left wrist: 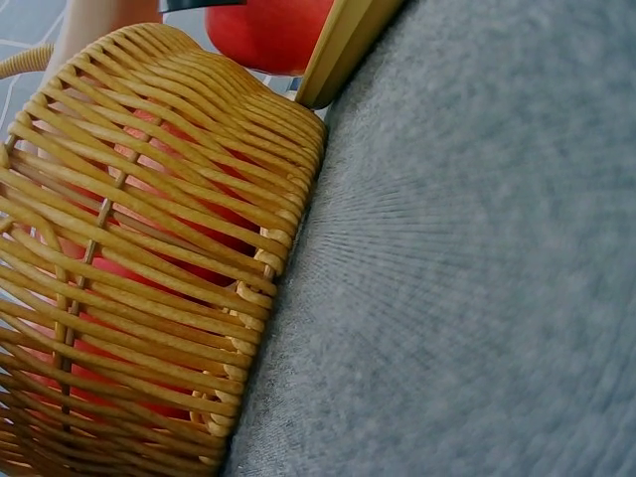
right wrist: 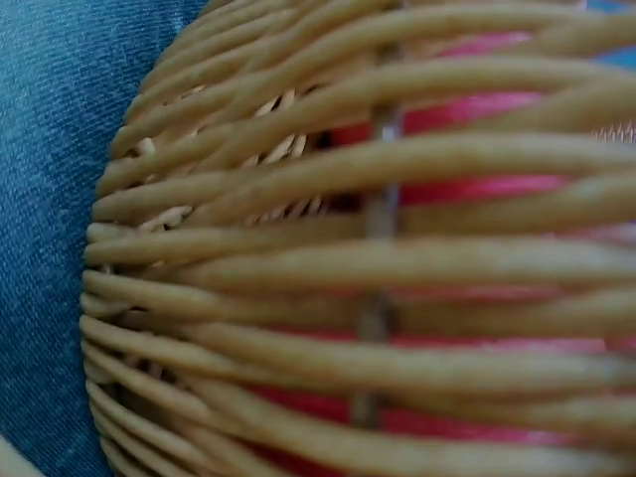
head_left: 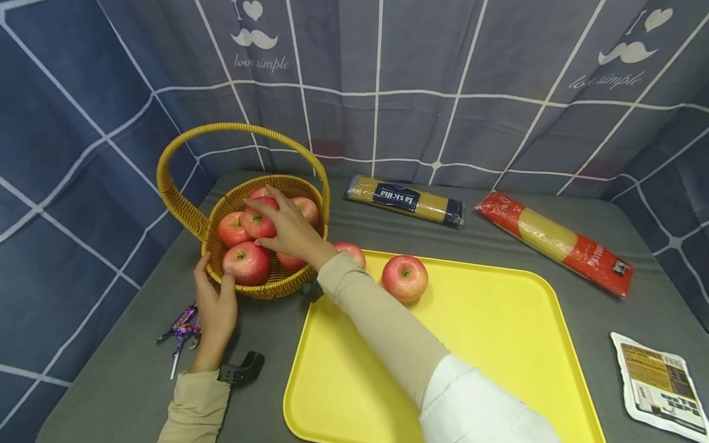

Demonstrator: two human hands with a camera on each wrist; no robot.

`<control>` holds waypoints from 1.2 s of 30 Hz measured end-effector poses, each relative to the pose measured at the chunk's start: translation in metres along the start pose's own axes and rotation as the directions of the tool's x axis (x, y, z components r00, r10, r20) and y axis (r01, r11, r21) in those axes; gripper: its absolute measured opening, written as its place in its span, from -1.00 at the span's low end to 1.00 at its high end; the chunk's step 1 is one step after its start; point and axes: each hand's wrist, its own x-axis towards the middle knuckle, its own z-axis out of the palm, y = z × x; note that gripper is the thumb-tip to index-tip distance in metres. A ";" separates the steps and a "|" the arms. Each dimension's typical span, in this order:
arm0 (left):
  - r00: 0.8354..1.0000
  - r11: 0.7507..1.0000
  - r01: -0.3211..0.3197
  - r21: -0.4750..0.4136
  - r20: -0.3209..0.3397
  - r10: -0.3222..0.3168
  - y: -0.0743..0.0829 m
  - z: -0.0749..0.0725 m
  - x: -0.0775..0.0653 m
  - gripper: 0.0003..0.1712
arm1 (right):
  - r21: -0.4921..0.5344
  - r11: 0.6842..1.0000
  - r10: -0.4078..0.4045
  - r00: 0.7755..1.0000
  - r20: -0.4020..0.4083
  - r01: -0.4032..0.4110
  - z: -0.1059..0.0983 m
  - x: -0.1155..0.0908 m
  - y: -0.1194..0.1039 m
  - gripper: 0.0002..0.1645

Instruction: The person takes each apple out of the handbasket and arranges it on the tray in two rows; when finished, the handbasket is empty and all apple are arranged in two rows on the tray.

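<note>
A yellow wicker basket (head_left: 282,288) with a tall handle holds several red apples (head_left: 247,263). Over its middle, my right hand (head_left: 293,231) curls its fingers and thumb around one upper apple (head_left: 259,220). At the near left side, my left hand (head_left: 218,311) grips the basket's rim, fingers outside and thumb beside the front apple. Both wrist views are filled mostly by the woven basket wall (left wrist: 159,229), with red apples showing through the gaps; neither shows the fingers. One apple (head_left: 405,279) sits on the yellow tray's far edge, and another (head_left: 350,252) is partly hidden behind my right forearm.
A yellow tray (head_left: 487,344) lies right of the basket. Behind it are a yellow pasta pack (head_left: 404,200) and a red pasta pack (head_left: 554,240). A white-edged pouch (head_left: 661,387) lies at far right; purple-wrapped lollipops (head_left: 181,326) lie by my left hand.
</note>
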 end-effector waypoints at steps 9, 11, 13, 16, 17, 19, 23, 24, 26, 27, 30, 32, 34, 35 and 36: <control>1.000 1.000 -0.011 0.017 -0.014 0.011 -0.002 0.001 0.000 -0.39 | 0.159 0.984 0.078 0.997 -0.007 -0.076 -0.016 -0.009 0.001 -0.21; 1.000 1.000 -0.007 0.019 -0.020 0.008 -0.002 0.000 0.000 -0.39 | 0.184 0.975 0.127 0.992 0.014 -0.127 -0.025 -0.013 0.000 -0.16; 1.000 1.000 -0.010 0.024 -0.023 0.011 -0.003 0.000 0.000 -0.39 | 0.202 0.965 0.161 0.986 0.038 -0.166 -0.035 -0.020 -0.001 -0.13; 0.999 0.999 -0.025 0.031 -0.034 0.026 -0.004 -0.002 0.000 -0.39 | 0.249 0.952 0.166 0.984 0.063 -0.176 -0.051 -0.032 -0.002 -0.12; 0.999 0.999 -0.029 0.034 -0.036 0.030 -0.004 -0.003 0.001 -0.40 | 0.264 0.949 0.159 0.985 0.069 -0.172 -0.057 -0.036 -0.002 -0.14; 0.998 0.999 -0.036 0.040 -0.047 0.038 -0.004 -0.004 0.000 -0.40 | 0.286 0.944 0.146 0.986 0.078 -0.163 -0.067 -0.046 -0.001 -0.19; 0.998 0.998 -0.034 0.047 -0.050 0.036 -0.004 -0.004 -0.001 -0.41 | 0.294 0.939 0.164 0.984 0.076 -0.179 -0.093 -0.074 0.007 -0.23; 0.998 0.998 -0.034 0.045 -0.045 0.036 -0.004 -0.003 -0.001 -0.40 | 0.296 0.937 0.176 0.982 0.068 -0.188 -0.100 -0.083 0.012 -0.23; 0.999 0.999 -0.030 0.043 -0.032 0.032 -0.004 -0.002 -0.002 -0.40 | 0.283 0.938 0.196 0.980 0.043 -0.200 -0.116 -0.103 0.022 -0.24; 0.999 0.999 -0.030 0.041 -0.026 0.031 -0.004 -0.001 -0.003 -0.40 | 0.279 0.937 0.209 0.978 0.029 -0.209 -0.124 -0.113 0.028 -0.24; 0.999 0.999 -0.031 0.033 -0.017 0.031 -0.003 -0.001 -0.003 -0.40 | 0.250 0.935 0.264 0.964 -0.010 -0.253 -0.145 -0.147 0.049 -0.25; 0.999 0.999 -0.033 0.031 -0.020 0.034 -0.003 -0.001 -0.002 -0.40 | 0.233 0.926 0.313 0.949 -0.027 -0.299 -0.158 -0.168 0.062 -0.24; 0.999 0.999 -0.036 0.028 -0.022 0.036 -0.003 -0.001 -0.002 -0.40 | 0.213 0.915 0.357 0.933 -0.038 -0.342 -0.167 -0.189 0.074 -0.24; 0.999 0.999 -0.034 0.027 -0.022 0.035 -0.003 -0.001 -0.002 -0.39 | 0.201 0.911 0.374 0.927 -0.034 -0.360 -0.171 -0.200 0.080 -0.23; 0.999 0.999 -0.033 0.026 -0.021 0.034 -0.003 -0.001 -0.002 -0.39 | 0.194 0.905 0.390 0.921 -0.025 -0.378 -0.173 -0.211 0.085 -0.23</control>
